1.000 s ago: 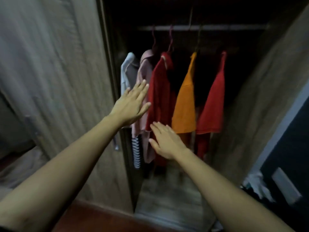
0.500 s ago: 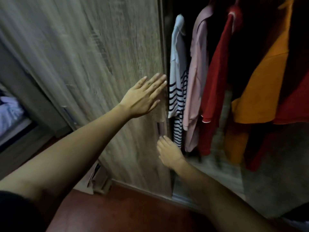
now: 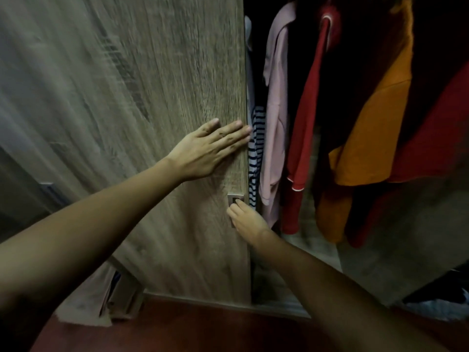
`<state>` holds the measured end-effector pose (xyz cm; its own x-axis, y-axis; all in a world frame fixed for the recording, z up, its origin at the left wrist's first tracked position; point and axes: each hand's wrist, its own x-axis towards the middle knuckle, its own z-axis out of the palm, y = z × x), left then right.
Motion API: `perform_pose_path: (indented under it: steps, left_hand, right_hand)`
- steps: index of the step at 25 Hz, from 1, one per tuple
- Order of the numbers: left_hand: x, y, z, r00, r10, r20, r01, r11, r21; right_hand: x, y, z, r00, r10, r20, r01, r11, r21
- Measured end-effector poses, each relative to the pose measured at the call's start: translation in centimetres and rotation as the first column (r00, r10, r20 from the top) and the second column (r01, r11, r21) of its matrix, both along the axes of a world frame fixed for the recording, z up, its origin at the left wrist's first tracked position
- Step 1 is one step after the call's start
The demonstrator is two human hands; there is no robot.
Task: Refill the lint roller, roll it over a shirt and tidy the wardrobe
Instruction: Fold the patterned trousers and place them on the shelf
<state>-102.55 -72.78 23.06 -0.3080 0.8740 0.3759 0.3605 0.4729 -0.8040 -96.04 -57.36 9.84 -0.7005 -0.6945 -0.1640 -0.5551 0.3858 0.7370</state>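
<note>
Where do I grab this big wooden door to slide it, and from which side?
Grab the small metal handle sunk into the door near its right edge. The door's face is flat, so come straight from the front and hook your fingers into the hollow, where the right hand is. The left hand lies flat higher up and can only push.

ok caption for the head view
Left hand flat on the wardrobe door, right hand at its recessed handle.
</note>
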Motion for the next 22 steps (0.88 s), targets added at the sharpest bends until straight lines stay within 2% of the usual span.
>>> perform_pose_path:
  steps: [5,10,19,22]
  left_hand:
    - [0.1,7.4,0.2,0.987,-0.161,-0.029,0.161,0.987,0.009]
    - [0.7,17.2,0.5,0.965,-0.255,-0.057,0.255,0.967,-0.006]
    - [2.0,35.8,0.1,0.939,-0.313,-0.144,0.317,0.949,-0.001]
    - [2.3,41.5,-0.4,0.925,-0.338,-0.175,0.345,0.938,0.013]
  right_hand:
    - [1.4,6.5,-0.2,0.999,-0.047,0.005,0.047,0.999,-0.020]
    - [3.9,15.8,-0.2,0.990,-0.142,-0.023,0.142,0.990,0.010]
    - [6.7,34.1,-0.2,0.981,-0.193,-0.002,0.192,0.981,-0.031]
    - [7.0,39.7,-0.7,0.973,-0.227,0.030,0.229,0.968,-0.107]
